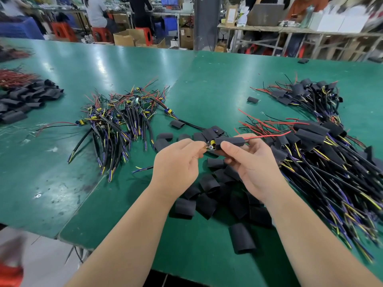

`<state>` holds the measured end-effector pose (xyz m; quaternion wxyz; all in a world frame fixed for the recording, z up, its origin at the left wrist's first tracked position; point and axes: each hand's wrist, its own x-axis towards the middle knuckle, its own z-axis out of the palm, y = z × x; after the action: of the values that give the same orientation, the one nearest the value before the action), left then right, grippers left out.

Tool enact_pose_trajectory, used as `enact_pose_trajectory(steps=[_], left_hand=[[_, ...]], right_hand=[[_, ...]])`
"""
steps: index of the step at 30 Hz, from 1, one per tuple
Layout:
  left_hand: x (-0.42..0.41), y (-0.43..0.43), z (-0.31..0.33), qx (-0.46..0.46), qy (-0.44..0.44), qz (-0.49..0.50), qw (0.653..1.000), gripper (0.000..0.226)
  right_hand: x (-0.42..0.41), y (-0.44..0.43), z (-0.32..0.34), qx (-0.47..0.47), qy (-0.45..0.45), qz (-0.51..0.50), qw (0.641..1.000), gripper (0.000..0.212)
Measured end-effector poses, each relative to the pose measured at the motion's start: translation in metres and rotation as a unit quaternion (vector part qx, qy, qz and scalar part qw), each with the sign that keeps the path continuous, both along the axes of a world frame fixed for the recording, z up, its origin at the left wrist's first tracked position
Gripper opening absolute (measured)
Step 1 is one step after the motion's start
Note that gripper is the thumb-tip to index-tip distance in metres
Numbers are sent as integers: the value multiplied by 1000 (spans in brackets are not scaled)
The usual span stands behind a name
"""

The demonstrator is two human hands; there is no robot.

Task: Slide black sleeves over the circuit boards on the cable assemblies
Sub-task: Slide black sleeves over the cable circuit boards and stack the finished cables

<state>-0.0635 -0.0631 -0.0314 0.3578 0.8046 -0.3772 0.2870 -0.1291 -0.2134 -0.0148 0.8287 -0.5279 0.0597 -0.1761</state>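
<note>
Sliding the black sleeve [230, 140] along now: my right hand [250, 164] is curled round it, thumb on top, while my left hand [178, 162] pinches the exposed end of the cable assembly [211, 146] between thumb and fingertips, both just above the green table [207, 79]. The circuit board looks mostly swallowed (only a yellow part and a bit of metal peek out at the sleeve's left mouth), and a red wire [267, 135] trails out the right. To do this well I'd hold the left pinch firm and draw the sleeve straight, no twisting, so nothing snags. Bare assemblies [124, 112] wait at left, loose sleeves [207, 195] lie beneath my hands, sleeved ones [321, 141] pile at right.
</note>
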Motion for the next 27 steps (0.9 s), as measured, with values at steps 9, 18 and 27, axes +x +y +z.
enact_pose_trajectory(steps=[9, 18, 27], left_hand=[[-8, -4, 4, 31, 35, -8, 999, 21], [1, 1, 0, -42, 137, -12, 990, 41], [-1, -3, -1, -64, 117, -49, 990, 39]], right_hand=[[-3, 1, -2, -34, -17, 42, 998, 35], [1, 6, -13, -173, 5, 24, 985, 50], [6, 6, -13, 46, 14, -19, 999, 30]])
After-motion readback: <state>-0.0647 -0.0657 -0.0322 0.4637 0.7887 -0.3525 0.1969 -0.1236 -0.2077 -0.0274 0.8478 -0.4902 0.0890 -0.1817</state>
